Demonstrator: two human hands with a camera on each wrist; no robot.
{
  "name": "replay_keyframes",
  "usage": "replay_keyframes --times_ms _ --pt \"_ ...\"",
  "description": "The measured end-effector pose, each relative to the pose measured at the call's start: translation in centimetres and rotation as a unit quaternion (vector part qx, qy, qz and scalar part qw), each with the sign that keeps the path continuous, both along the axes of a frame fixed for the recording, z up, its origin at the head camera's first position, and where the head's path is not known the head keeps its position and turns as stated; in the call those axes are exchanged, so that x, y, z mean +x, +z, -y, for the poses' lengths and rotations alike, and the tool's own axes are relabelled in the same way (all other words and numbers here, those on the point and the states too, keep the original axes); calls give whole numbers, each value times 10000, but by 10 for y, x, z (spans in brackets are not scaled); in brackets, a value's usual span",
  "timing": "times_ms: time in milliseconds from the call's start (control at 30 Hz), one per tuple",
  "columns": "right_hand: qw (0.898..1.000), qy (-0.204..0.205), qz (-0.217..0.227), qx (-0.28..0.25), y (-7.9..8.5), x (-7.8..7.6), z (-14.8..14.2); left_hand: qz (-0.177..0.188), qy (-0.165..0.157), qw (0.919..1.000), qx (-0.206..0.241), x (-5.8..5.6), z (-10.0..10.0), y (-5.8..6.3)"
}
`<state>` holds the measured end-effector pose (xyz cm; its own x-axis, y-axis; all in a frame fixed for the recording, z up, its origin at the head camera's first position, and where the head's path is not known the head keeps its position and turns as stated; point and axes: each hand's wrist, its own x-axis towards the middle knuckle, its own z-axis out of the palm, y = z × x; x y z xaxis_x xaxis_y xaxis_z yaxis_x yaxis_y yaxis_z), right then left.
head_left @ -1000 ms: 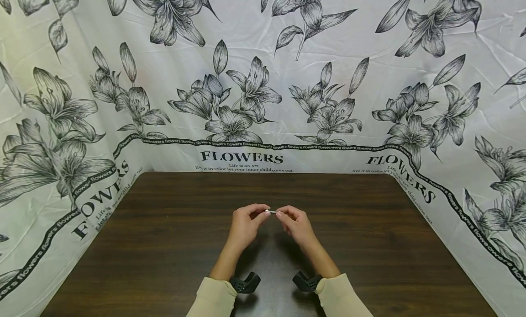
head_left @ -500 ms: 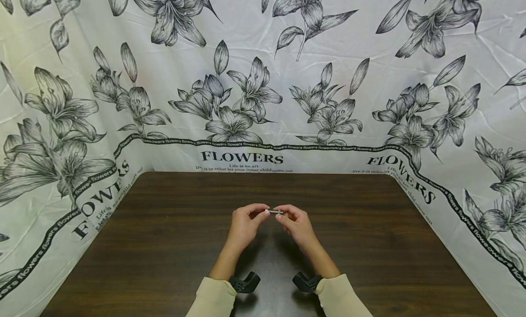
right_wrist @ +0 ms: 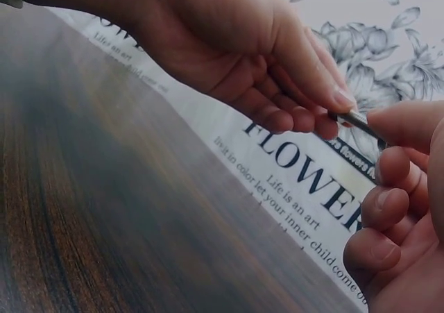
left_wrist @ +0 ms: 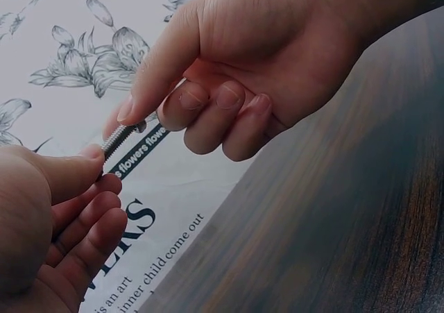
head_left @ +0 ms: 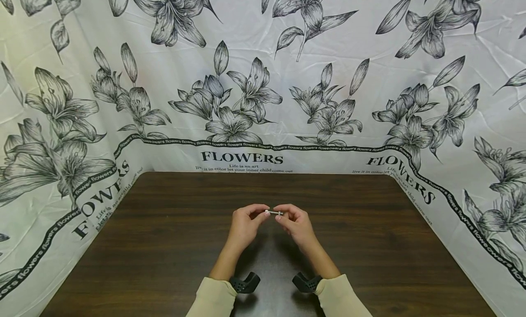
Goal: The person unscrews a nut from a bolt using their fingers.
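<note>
Between my hands a small silvery bolt (head_left: 274, 212) lies nearly level above the table. My left hand (head_left: 245, 226) pinches its left end between thumb and fingertips, which partly cover that end. At the other end are the thumb and index finger of my right hand (head_left: 301, 226), with the bolt's end showing between them. Close up in the left wrist view, the bolt (left_wrist: 116, 141) has a threaded shank and a rounded head on the right hand's side. The right wrist view has the bolt (right_wrist: 364, 127) running from one thumb tip to the other.
A dark brown wooden table (head_left: 164, 244) lies under both hands. White cloth (head_left: 320, 161) with black lily prints and lettering surrounds its back and sides. Each wrist wears a black device (head_left: 245, 282) beside a pale yellow sleeve (head_left: 213, 298).
My right thumb and index finger have parted slightly, so the bolt's right end, hidden a second ago, now shows. The left hand stays in place.
</note>
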<state>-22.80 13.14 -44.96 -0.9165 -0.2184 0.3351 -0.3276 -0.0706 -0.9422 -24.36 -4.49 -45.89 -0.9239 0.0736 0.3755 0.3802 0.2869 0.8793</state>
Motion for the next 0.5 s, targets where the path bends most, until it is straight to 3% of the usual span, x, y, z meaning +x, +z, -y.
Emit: replay_keyframes --times_ms 500 --pt "9999 -141 38 9 4 2 1 30 -16 10000 23 -1 0 -1"
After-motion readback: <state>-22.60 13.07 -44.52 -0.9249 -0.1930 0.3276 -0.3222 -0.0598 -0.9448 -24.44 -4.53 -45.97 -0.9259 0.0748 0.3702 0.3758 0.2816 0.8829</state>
